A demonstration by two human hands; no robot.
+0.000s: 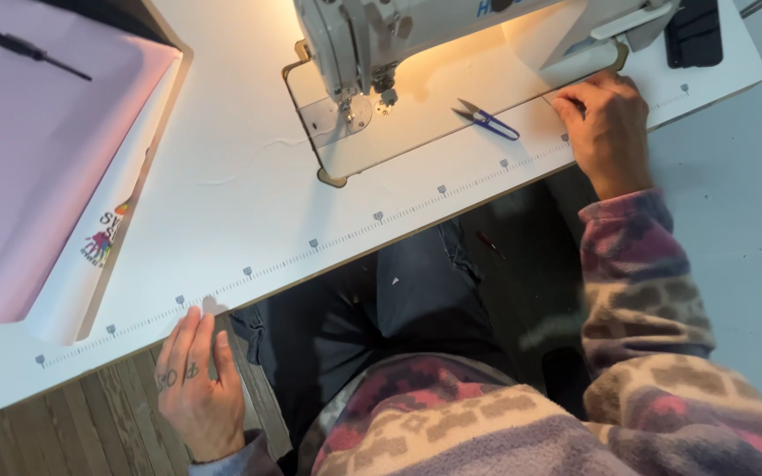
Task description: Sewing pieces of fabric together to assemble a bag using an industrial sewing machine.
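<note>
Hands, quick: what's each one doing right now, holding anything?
Left hand: open, flat at the table edge, holding nothing.
Right hand: curled on the table beside the thread snips; any grasp cannot be told.

A colourful printed label (103, 236) is seen at the left of the table (222, 176), on a white sheet beside a pink roll (37, 150). Blue lettering (487, 7) is carried on the sewing machine (381, 35) at the top. No screens or packages are shown.
</note>
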